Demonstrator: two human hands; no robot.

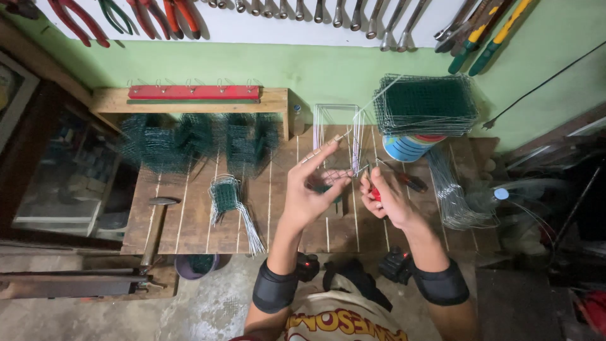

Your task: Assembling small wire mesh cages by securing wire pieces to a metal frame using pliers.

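Wire being worked with pliers over the wooden workbench (189, 215)

A thin wire (353, 136) is held up by the left hand (314, 189), fingers spread around it, while red-handled pliers (374, 191) are gripped in the right hand (388, 201) at the wire's lower end. Bending appears to be under way; a steady hold and careful pliers placement would be called for next.

Thin bent wire (353, 136), held upright

Dark green mesh stack (426, 104); red-handled pliers (377, 194); brown plank bench (189, 221); pale green wall (328, 69)
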